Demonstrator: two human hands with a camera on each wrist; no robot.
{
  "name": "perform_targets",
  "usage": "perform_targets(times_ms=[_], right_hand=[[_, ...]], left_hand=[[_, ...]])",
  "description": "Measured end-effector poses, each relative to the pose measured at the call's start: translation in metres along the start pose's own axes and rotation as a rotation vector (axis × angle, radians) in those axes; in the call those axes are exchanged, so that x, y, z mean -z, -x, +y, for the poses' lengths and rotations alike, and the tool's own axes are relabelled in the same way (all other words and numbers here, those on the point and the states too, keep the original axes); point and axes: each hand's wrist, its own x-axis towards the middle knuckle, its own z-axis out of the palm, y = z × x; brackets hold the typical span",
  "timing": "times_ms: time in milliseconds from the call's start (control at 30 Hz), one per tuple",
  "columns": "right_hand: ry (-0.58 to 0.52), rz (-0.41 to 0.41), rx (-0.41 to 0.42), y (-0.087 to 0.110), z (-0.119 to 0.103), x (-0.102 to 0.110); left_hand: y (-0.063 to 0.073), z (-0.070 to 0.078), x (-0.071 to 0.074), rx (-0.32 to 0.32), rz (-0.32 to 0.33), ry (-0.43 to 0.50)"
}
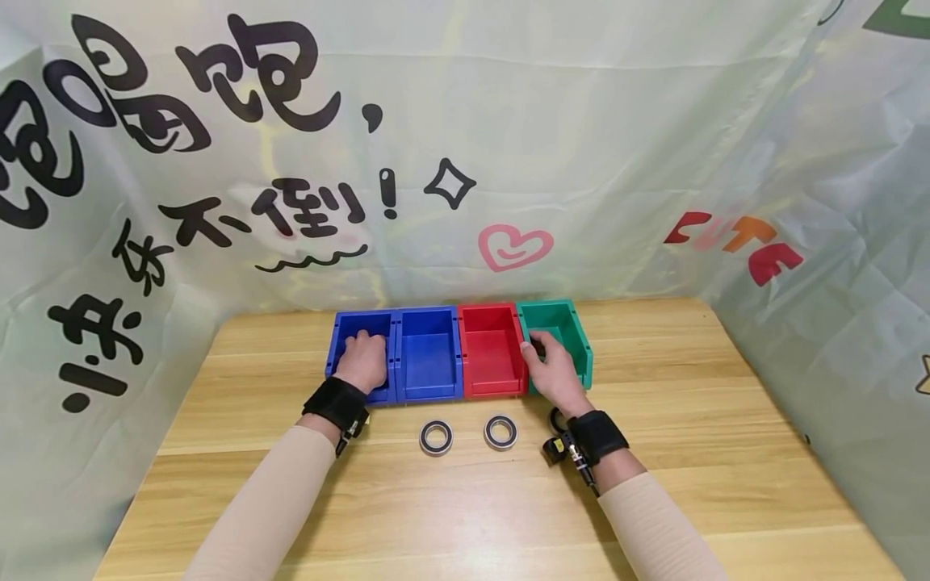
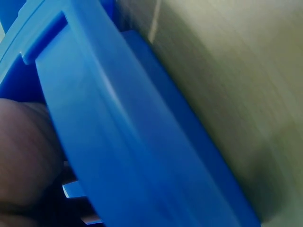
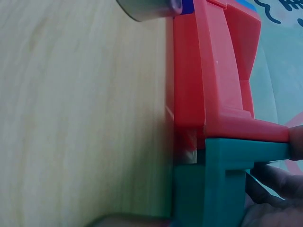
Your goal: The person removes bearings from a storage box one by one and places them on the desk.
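My left hand (image 1: 363,361) reaches down into the leftmost blue bin (image 1: 332,343). Its knuckles show above the rim; the fingertips are hidden inside. The left wrist view has part of that hand (image 2: 26,153) behind the blue bin's front wall (image 2: 128,137). My right hand (image 1: 554,371) is at the green bin (image 1: 581,343), thumb by the wall shared with the red bin (image 1: 494,359), fingers inside. In the right wrist view, fingers (image 3: 279,182) show behind the green wall (image 3: 227,184). What either hand holds, I cannot tell.
Another blue bin (image 1: 429,359) stands between the left blue bin and the red one, all in one row. Two ring-shaped bearings, the left one (image 1: 436,438) and the right one (image 1: 500,432), lie on the wooden table (image 1: 465,508) before the bins. A printed cloth hangs behind.
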Motion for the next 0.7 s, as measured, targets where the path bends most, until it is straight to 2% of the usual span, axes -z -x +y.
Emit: perform_targets(times_ms=[167,400,700], right_hand=[[0.004,-0.001,0.005,0.001,0.0,0.0],[0.007,0.0,0.01,0.001,-0.001,0.0],[0.018,0.006,0.006,0.001,-0.001,0.0]], left_hand=[[0.002,0.0,0.001,-0.006,-0.006,0.014],[0.008,0.0,0.006,-0.025,0.018,0.024],[0.02,0.007,0.021,-0.054,0.038,0.017]])
